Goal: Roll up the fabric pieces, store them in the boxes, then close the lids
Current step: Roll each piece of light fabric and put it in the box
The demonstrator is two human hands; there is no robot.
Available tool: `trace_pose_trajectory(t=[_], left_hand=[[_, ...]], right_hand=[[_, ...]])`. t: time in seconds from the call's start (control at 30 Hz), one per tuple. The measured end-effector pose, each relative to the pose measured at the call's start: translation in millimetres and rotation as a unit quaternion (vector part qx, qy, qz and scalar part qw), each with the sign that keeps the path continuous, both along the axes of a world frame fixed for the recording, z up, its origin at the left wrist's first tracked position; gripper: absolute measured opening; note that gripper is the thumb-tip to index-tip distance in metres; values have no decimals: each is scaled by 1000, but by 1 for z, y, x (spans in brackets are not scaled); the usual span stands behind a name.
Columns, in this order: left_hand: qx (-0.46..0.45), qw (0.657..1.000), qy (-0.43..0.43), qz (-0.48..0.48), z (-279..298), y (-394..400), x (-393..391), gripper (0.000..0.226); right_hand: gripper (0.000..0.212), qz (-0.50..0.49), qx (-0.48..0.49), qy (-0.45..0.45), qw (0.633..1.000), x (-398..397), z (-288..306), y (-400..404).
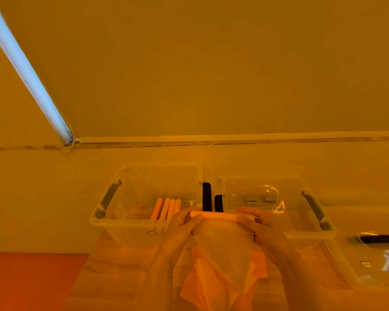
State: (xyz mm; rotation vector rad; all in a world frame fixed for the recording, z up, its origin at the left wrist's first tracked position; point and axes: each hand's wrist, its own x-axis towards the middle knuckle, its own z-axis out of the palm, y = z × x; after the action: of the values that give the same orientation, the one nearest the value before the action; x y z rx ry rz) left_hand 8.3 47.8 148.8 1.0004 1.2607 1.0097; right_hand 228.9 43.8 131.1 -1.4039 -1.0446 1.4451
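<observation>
A pale fabric piece (225, 250) hangs in front of me, its top edge wound into a roll (220, 216). My left hand (182, 225) pinches the roll's left end and my right hand (256, 223) pinches its right end. Under the hanging fabric, several orange fabric pieces (211, 286) lie stacked on the wooden table. The left clear plastic box (103, 217) stands open with several orange rolls (166, 208) inside. To its right, a second clear box (310, 234) also stands open.
A clear lid with a dark handle (373, 265) lies at the right. Two black items (210, 198) stand between the boxes. A pale wall rises just behind the boxes. Red flooring (32, 279) shows at the lower left.
</observation>
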Motion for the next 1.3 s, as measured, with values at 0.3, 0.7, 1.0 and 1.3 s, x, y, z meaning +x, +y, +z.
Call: trace_pose_trajectory(t=[0.3, 0.7, 1.0, 1.3], left_hand=[[-25, 999, -22, -14, 1, -1, -1, 18], [15, 1000, -20, 3, 0, 0, -2, 16], [-21, 1000, -10, -14, 2, 0, -2, 15], [25, 999, 13, -20, 6, -1, -1, 17]], right_hand=[[27, 23, -21, 55, 998, 8, -5, -2], [30, 7, -20, 5, 1000, 1, -2, -2], [19, -5, -21, 36, 999, 1, 2, 2], [50, 40, -18, -52, 998, -1, 2, 0]])
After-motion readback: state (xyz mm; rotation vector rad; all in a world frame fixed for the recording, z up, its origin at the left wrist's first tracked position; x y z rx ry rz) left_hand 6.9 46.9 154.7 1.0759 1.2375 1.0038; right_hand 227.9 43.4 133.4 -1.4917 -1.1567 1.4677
